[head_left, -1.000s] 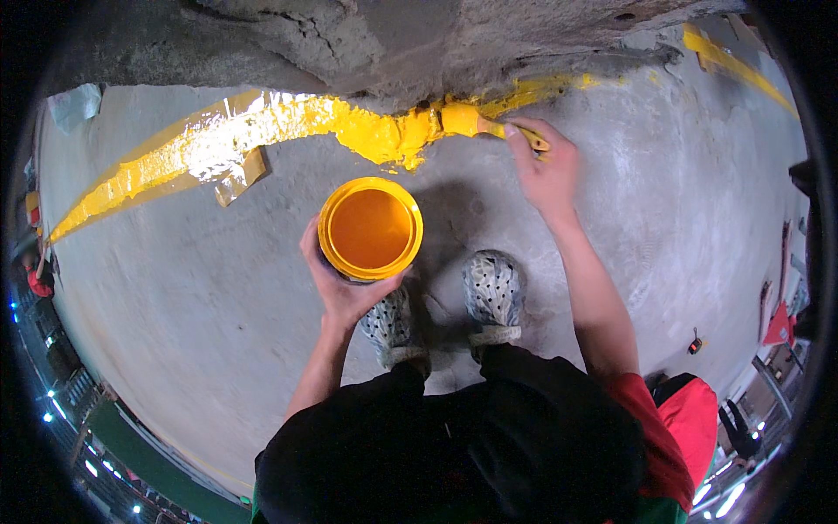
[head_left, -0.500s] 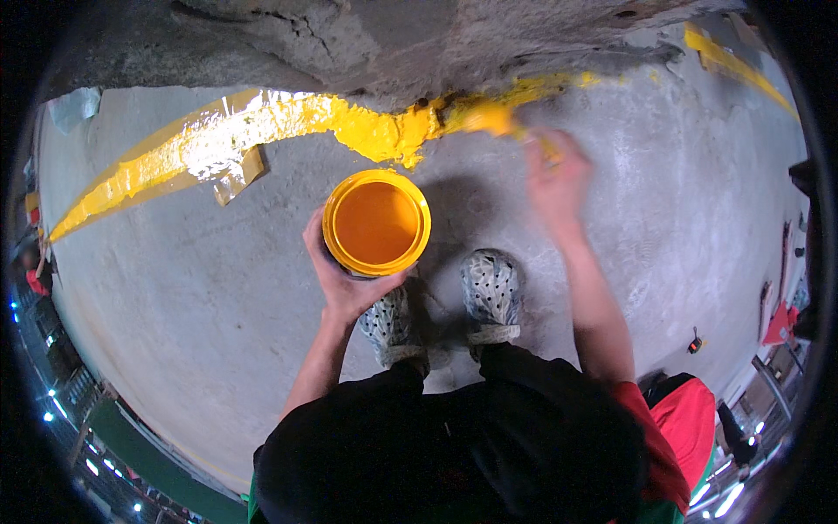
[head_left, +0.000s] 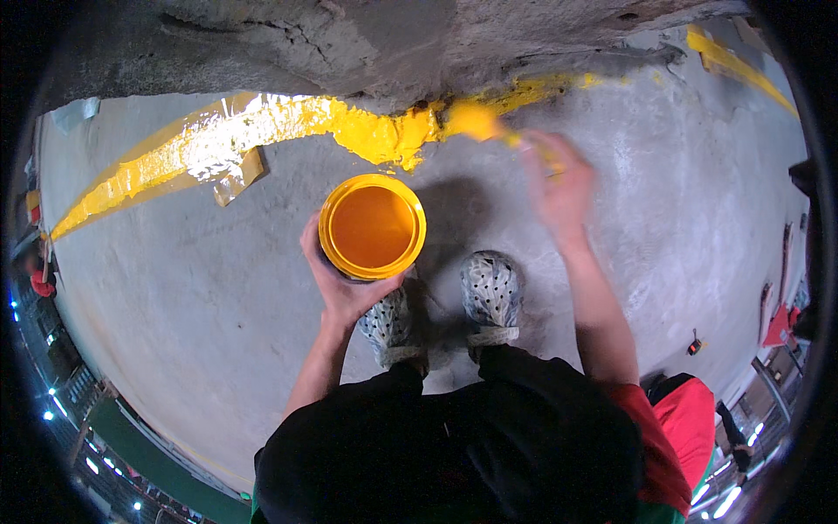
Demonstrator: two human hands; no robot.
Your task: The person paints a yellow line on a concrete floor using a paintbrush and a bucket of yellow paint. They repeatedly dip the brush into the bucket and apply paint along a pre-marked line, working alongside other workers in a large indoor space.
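My left hand [head_left: 342, 281] grips a round yellow paint bucket [head_left: 373, 225] from below, holding it upright over the concrete floor; it is full of yellow paint. My right hand [head_left: 559, 182] is blurred and shut on a paintbrush [head_left: 489, 127] whose yellow bristles touch the wet yellow stripe [head_left: 262, 131] painted along the foot of a rough grey wall [head_left: 367, 44]. My two speckled shoes [head_left: 491, 293] stand just below the bucket.
A small piece of cardboard [head_left: 237, 175] lies on the floor beside the stripe at the left. The yellow stripe continues at the far right [head_left: 733, 61]. Small red and dark objects [head_left: 777, 327] lie at the right edge.
My right hand has swept the brush along the stripe, first right, then left again, now blurred. The bucket has stayed almost still in my left hand.
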